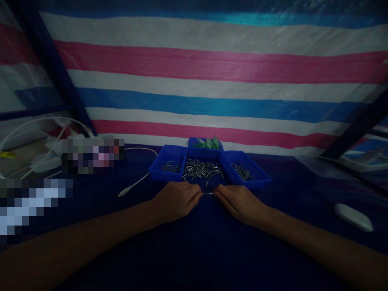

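Note:
A thin, shiny metal pin point(208, 194) spans the small gap between my two hands, just above the blue tabletop. The fingers of my left hand point(178, 202) are pinched on its left end. At its right end, my right hand point(239, 202) is closed on it in the same way. Beyond my hands lies a loose heap of similar metal pins point(201, 167). A blue bin point(165, 175) at the left and another blue bin point(257, 182) at the right flank the heap, each with several pins inside. My fingers hide the pin's ends.
Behind the heap a third blue bin point(204, 152) holds green-and-clear plastic packets point(209, 142). A white cable point(133, 186) lies left of the bins. To the right rests a white rounded device point(354, 217). A striped plastic sheet point(212, 89) hangs behind the table.

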Demonstrator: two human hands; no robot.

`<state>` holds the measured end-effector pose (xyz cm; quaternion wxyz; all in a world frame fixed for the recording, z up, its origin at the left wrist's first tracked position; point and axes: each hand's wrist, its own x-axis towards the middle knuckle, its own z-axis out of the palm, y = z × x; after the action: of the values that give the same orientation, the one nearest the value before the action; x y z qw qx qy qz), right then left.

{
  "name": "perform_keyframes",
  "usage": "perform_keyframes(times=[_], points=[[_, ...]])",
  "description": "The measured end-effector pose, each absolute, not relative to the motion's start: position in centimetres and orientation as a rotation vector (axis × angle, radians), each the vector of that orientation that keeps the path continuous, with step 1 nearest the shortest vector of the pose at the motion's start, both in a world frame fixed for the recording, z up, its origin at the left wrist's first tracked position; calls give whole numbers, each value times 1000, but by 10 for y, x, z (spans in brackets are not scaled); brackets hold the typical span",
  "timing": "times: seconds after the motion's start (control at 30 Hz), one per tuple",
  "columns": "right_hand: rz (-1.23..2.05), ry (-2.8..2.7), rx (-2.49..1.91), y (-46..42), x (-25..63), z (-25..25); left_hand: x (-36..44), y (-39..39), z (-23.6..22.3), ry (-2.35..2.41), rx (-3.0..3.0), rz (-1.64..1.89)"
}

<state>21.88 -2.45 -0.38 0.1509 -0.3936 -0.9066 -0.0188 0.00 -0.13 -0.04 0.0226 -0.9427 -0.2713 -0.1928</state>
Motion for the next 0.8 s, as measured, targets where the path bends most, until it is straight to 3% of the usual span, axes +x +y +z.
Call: perform_keyframes(times=[0.8], points=[[-35,-2646,-1095,-26,218,0,-1,-1,-1,-950,-2960,-569]])
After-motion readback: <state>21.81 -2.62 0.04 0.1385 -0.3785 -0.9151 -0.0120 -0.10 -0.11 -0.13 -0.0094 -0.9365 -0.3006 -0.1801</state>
